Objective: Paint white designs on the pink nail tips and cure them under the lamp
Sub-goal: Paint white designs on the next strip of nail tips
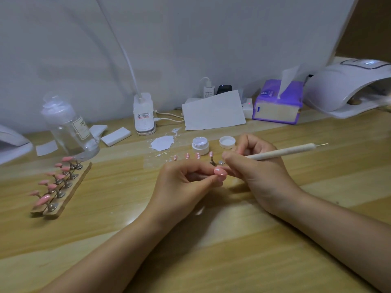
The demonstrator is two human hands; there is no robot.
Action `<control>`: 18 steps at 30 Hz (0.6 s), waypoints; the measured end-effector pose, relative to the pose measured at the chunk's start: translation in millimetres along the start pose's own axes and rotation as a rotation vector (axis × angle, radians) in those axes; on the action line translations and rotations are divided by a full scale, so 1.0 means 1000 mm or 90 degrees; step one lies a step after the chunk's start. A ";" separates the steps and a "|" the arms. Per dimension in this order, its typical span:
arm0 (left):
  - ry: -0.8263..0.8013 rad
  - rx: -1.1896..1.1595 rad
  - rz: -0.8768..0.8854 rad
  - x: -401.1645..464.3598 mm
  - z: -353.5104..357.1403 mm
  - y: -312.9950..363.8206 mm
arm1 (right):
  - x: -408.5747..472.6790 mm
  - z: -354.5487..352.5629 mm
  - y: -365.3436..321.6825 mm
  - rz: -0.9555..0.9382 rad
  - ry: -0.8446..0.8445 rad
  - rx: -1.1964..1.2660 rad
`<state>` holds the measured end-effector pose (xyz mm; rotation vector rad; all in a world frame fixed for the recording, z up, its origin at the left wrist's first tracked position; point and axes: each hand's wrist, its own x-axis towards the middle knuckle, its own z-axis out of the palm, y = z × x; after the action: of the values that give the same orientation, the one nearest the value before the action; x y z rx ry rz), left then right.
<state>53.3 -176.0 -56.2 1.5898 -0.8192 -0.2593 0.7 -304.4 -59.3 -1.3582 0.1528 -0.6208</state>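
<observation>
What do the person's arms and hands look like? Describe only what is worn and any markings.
Both forearms are bare up to the frame edge, with no sleeves in view. The left hand and the right hand wear no gloves, and no rings, watch or bracelets show on the fingers or wrists. No tattoos or other markings are visible. The person's own fingernails are too small here to tell whether they are painted.

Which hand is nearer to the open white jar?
The right. The right hand, holding the pen, sits just right of the jar, slightly nearer the camera. The left hand lies further in front, holding a pink tip.
</observation>
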 end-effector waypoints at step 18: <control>-0.010 0.035 -0.049 0.002 -0.002 -0.002 | 0.001 -0.001 0.005 -0.028 -0.017 -0.040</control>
<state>56.8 -176.3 -57.4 1.6750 -0.7837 -0.3073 3.3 -305.3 -63.8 -1.4327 0.1209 -0.6389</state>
